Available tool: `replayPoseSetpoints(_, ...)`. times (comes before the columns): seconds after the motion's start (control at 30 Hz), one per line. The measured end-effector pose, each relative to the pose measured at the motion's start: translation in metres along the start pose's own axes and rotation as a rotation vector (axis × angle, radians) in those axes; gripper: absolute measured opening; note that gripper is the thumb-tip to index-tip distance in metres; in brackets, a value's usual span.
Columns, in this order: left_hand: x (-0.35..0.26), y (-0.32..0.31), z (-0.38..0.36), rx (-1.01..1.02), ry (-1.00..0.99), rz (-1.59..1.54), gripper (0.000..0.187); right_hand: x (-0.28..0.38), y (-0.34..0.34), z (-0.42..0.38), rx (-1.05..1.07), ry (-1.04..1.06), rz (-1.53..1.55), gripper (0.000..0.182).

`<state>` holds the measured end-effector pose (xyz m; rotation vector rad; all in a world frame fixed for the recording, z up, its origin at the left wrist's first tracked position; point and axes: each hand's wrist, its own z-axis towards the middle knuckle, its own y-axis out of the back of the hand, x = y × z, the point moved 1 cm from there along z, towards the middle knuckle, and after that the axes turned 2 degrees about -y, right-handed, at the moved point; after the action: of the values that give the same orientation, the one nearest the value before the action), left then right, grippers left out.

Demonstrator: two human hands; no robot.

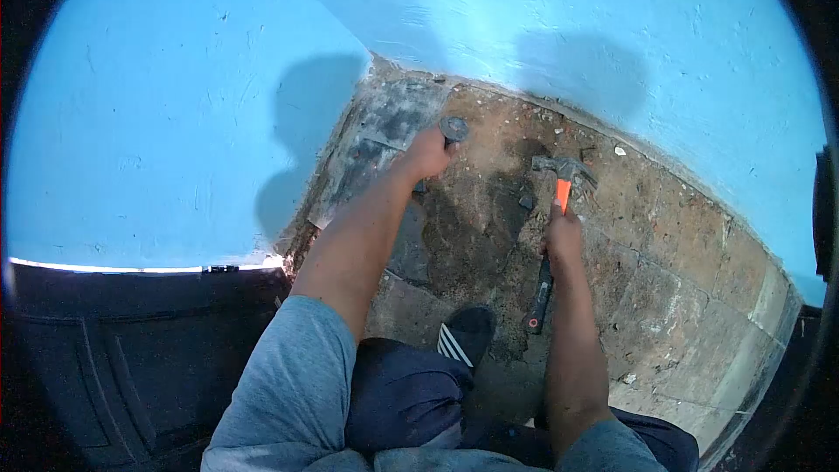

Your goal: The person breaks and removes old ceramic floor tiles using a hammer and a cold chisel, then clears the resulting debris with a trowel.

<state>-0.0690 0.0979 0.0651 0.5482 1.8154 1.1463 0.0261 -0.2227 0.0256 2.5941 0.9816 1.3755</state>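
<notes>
My left hand (428, 156) is closed around a tool with a round, flat grey head (454, 128), held over the broken floor near the wall corner. The tool's lower part is hidden by the hand and not clear. My right hand (564, 236) grips a claw hammer (564, 194) by its orange and black handle. The hammer's metal head points toward the wall, and the handle's dark end sticks out below my fist. The two tools are apart. Beneath them lies rough, brown ground (489, 201) with damp dark patches.
Light blue walls (559, 0) meet at the corner ahead. Grey slabs (384, 114) lie at the left, worn slabs (673, 306) at the right. A striped dark slipper (468, 335) is on my foot. A dark panelled door (149, 358) stands at lower left.
</notes>
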Motion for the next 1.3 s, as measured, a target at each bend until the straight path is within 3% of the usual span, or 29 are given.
replayPoseSetpoints(0.07, -0.012, 0.013, -0.001, 0.085, 0.114, 0.089, 0.030, 0.007, 0.001, -0.008, 0.020, 0.032, 0.093, 0.040)
replayPoseSetpoints(0.17, -0.025, 0.032, 0.010, 0.125, 0.137, 0.291, 0.027, 0.009, 0.006, -0.007, 0.026, -0.006, 0.134, 0.045)
replayPoseSetpoints(0.27, -0.022, 0.049, 0.008, 0.180, -0.023, 0.484, 0.025, 0.012, 0.009, -0.004, 0.022, -0.031, 0.096, 0.052)
replayPoseSetpoints(0.37, -0.003, 0.046, 0.009, -0.098, -0.012, 0.261, 0.024, 0.013, 0.013, -0.004, 0.009, -0.021, 0.094, 0.053)
replayPoseSetpoints(0.47, 0.007, 0.052, 0.007, -0.247, 0.051, 0.108, 0.025, 0.018, 0.016, -0.012, 0.040, -0.055, 0.130, 0.052)
replayPoseSetpoints(0.57, 0.010, 0.065, 0.003, -0.242, 0.248, -0.048, 0.030, 0.006, 0.013, -0.001, 0.005, -0.019, 0.106, 0.048)
replayPoseSetpoints(0.67, 0.015, 0.062, -0.017, -0.453, 0.250, -0.191, 0.032, 0.016, 0.016, -0.013, 0.037, -0.015, 0.160, 0.039)
replayPoseSetpoints(0.77, 0.060, 0.032, -0.029, -0.604, 0.234, -0.194, 0.030, 0.004, 0.014, -0.006, 0.050, 0.025, 0.192, 0.035)
replayPoseSetpoints(0.87, 0.055, 0.034, -0.066, -0.667, 0.355, -0.300, 0.029, 0.001, 0.015, -0.008, 0.037, 0.046, 0.186, 0.035)
replayPoseSetpoints(0.97, 0.106, 0.009, -0.111, -0.766, 0.228, -0.319, 0.028, -0.002, 0.016, -0.003, 0.036, 0.029, 0.163, 0.035)
replayPoseSetpoints(1.03, 0.100, 0.014, -0.155, -0.777, 0.356, -0.180, 0.028, -0.007, 0.017, 0.004, 0.035, 0.011, 0.150, 0.036)
replayPoseSetpoints(1.1, 0.085, 0.029, -0.199, -0.668, 0.444, -0.337, 0.030, -0.009, 0.018, 0.010, 0.027, -0.011, 0.143, 0.036)
replayPoseSetpoints(1.2, 0.111, 0.022, -0.235, -0.579, 0.635, 0.147, 0.035, 0.000, 0.023, 0.009, 0.012, -0.031, 0.115, 0.035)
replayPoseSetpoints(1.3, 0.113, 0.018, -0.238, -0.622, 0.612, -0.023, 0.040, -0.010, 0.020, 0.022, -0.039, -0.003, 0.137, 0.036)
